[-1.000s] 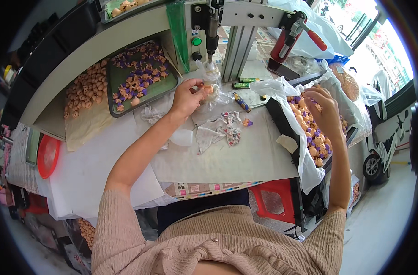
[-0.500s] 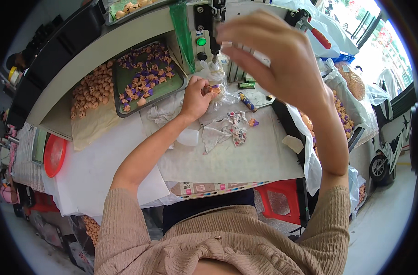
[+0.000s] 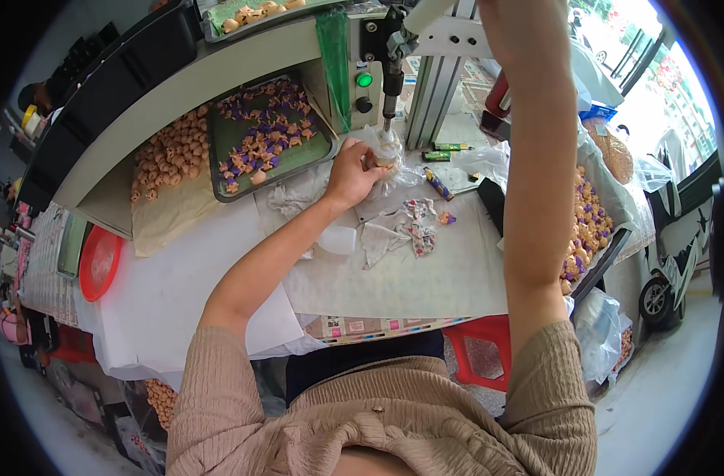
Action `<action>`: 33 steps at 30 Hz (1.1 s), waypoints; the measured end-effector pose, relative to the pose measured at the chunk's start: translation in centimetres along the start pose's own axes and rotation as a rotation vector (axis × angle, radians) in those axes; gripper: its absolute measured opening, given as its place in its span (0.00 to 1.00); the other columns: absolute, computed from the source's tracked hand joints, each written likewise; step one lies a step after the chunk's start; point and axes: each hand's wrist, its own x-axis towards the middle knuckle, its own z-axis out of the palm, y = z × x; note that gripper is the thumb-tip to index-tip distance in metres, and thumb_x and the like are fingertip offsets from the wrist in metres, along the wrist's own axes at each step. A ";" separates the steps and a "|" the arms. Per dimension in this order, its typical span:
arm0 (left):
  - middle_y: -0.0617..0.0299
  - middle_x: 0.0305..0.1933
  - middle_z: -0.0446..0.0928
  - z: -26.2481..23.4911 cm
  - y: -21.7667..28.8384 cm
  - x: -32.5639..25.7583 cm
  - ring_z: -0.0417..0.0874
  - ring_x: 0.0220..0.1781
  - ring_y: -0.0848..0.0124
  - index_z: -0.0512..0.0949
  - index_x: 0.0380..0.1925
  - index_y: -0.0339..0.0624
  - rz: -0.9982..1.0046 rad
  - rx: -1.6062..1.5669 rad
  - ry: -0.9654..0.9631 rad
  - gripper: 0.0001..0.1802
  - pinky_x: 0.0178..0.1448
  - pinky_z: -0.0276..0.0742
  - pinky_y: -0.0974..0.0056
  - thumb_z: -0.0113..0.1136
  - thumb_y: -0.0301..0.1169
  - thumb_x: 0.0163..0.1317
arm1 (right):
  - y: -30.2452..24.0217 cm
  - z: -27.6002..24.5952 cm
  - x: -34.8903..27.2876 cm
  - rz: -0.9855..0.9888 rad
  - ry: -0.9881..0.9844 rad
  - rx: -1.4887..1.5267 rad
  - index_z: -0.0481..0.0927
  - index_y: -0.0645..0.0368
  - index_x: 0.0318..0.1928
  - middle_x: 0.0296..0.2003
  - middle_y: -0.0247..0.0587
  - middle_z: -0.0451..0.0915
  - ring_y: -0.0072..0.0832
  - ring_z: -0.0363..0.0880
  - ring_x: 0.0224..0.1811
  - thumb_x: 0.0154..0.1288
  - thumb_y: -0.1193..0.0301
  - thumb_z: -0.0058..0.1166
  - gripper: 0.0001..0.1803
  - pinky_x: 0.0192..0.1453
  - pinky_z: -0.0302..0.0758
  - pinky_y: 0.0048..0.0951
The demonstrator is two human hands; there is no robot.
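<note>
Tan small piece (image 3: 380, 159) under press tip (image 3: 390, 119); left hand (image 3: 351, 170) grip pinching it; right hand out of frame

A dark green tray (image 3: 298, 163) on the bench carries purple and tan small figures; left of it, tan figures lie heaped on brown paper (image 3: 171, 210); a red round dish (image 3: 100, 260) sits at the far left edge — partly over the white sheet (image 3: 163, 297); a crumpled, paint-stained rag (image 3: 401, 230) lies mid-table; at the right, a black tray (image 3: 608, 254) holds more purple and tan figures; a red stool (image 3: 477, 353) stands under the table.
</note>
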 end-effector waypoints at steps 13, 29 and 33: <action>0.61 0.44 0.74 -11.6 2.8 -6.7 0.73 0.44 0.74 0.74 0.46 0.38 -0.621 -1.304 0.032 0.13 0.49 0.72 0.68 0.56 0.19 0.60 | 11.8 1.7 -18.6 -0.237 0.230 -0.320 0.70 0.69 0.58 0.57 0.51 0.75 0.38 0.73 0.58 0.59 0.73 0.61 0.27 0.62 0.67 0.37; 0.57 0.56 0.75 -17.0 0.2 -21.4 0.81 0.48 0.72 0.71 0.56 0.38 -0.547 -1.485 0.018 0.16 0.54 0.81 0.69 0.50 0.28 0.70 | 20.3 16.2 -26.1 0.046 -0.467 -0.588 0.78 0.60 0.50 0.41 0.48 0.78 0.44 0.74 0.45 0.53 0.67 0.64 0.23 0.49 0.72 0.40; 0.56 0.57 0.74 -17.6 0.5 -22.2 0.79 0.54 0.68 0.69 0.59 0.37 -0.604 -1.504 0.102 0.18 0.60 0.78 0.68 0.50 0.27 0.70 | 18.9 16.1 -27.2 0.182 -0.303 -0.421 0.78 0.60 0.49 0.39 0.42 0.77 0.34 0.76 0.36 0.54 0.70 0.65 0.21 0.39 0.73 0.31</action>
